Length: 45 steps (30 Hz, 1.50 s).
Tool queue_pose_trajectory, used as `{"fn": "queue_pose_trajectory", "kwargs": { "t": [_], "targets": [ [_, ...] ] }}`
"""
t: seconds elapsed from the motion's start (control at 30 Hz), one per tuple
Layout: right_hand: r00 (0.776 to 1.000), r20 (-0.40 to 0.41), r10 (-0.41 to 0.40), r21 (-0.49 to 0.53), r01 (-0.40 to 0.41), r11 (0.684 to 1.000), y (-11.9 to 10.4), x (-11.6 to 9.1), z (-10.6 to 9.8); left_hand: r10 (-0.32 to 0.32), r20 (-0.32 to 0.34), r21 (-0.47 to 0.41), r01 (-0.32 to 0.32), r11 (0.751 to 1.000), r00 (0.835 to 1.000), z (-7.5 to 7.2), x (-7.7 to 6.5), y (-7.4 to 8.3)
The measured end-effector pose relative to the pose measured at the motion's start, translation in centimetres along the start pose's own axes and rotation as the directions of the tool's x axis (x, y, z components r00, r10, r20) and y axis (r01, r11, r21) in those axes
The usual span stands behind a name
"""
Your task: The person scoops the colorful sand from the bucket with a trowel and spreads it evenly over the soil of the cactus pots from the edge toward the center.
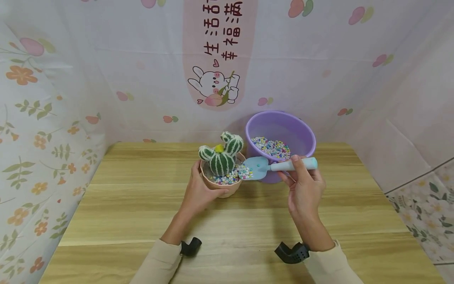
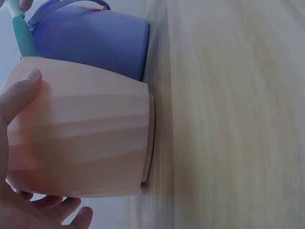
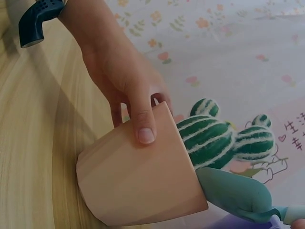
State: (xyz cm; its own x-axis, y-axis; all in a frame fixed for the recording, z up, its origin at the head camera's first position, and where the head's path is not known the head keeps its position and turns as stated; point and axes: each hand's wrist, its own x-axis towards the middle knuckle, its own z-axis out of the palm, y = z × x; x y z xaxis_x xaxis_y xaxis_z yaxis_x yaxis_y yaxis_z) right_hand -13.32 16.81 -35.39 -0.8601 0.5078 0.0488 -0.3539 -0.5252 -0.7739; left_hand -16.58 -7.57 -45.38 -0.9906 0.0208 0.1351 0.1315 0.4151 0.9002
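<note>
A peach flower pot (image 3: 138,176) stands on the wooden table and holds a green striped cactus (image 1: 222,163) with a yellow tip. Colourful pebbles (image 1: 227,178) cover part of the pot's inside, in front of the cactus. My left hand (image 1: 200,189) grips the pot from the left, its thumb on the near wall and its fingers round the far side. In my right hand (image 1: 304,189) is the handle of a light blue shovel (image 1: 258,167). The shovel's blade tilts at the pot's right rim, with pebbles at its tip.
A purple bucket (image 1: 307,136) with more colourful pebbles (image 1: 273,147) inside stands behind the shovel, to the right of the pot. A printed cloth (image 1: 149,79) hangs behind the wooden table (image 1: 227,236). Each wrist carries a black camera mount (image 1: 293,253).
</note>
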Motion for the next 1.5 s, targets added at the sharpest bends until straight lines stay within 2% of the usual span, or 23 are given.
{"fn": "queue_pose_trajectory", "kwargs": {
  "t": [0.33,0.6,1.0,1.13,1.27,1.37,1.5],
  "targets": [
    [1.0,-0.002,-0.01,-0.011,0.01,1.0,0.2,0.1,0.1,0.029,0.102,-0.043,-0.024,0.999,0.994,-1.4,0.7,-0.6],
    [1.0,-0.01,-0.016,-0.023,0.016,1.0,0.3,0.2,0.1,0.013,0.184,-0.036,-0.006,0.999,0.983,-2.3,1.3,-0.8],
    [1.0,0.018,-0.02,-0.046,0.021,0.999,0.3,0.2,0.2,0.048,0.304,-0.121,-0.011,0.993,0.951,-3.3,1.8,-1.0],
    [1.0,0.017,-0.017,-0.051,0.018,0.999,0.3,0.2,0.3,0.059,0.316,-0.134,-0.017,0.991,0.947,-3.3,1.9,-1.2],
    [1.0,0.01,-0.016,-0.051,0.016,0.999,0.4,0.2,0.4,0.103,0.296,-0.177,-0.052,0.983,0.95,-2.9,1.6,-1.3],
    [1.0,0.02,-0.016,-0.062,0.017,0.998,0.4,0.2,0.5,0.123,0.25,-0.211,-0.07,0.975,0.96,-2.2,1.2,-1.1],
    [0.999,0.032,-0.013,-0.08,0.015,0.997,0.3,0.2,0.6,0.099,0.182,-0.228,-0.056,0.972,0.978,-1.5,1.0,-0.7]
  ]
}}
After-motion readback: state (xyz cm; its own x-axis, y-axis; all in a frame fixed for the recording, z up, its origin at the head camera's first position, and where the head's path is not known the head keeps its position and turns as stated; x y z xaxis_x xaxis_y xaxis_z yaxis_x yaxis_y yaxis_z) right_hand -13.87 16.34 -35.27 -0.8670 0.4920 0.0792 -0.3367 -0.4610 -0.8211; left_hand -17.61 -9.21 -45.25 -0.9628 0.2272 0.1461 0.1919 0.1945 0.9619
